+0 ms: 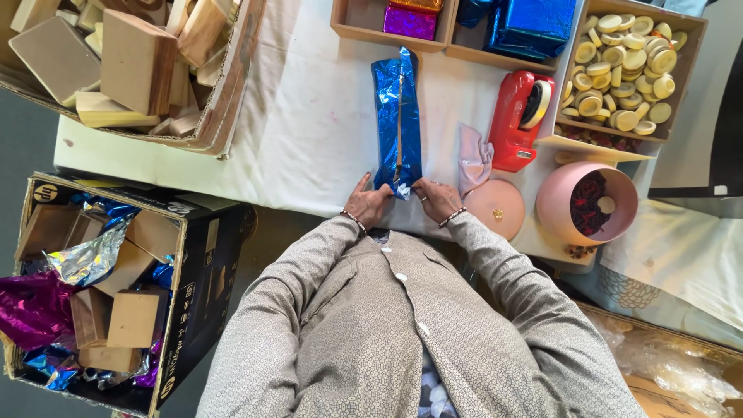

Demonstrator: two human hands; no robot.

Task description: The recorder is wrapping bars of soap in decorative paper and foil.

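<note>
Cardboard box (116, 286) of wood blocks and foil scraps at 8 o'clock; crate of bare wood blocks (131, 62) at 10 o'clock. On the white tabletop (302, 116), centre, lies the long block wrapped in blue foil (398, 116), its seam uppermost, running toward 12 o'clock. Left hand (367, 203) and right hand (438, 198) are both closed on the loose foil at its near end, fingers pinching from either side. Judgement: fold the flaps flat and tight against the end face before taping. Red tape dispenser (517, 118) stands at 2 o'clock, within reach.
</note>
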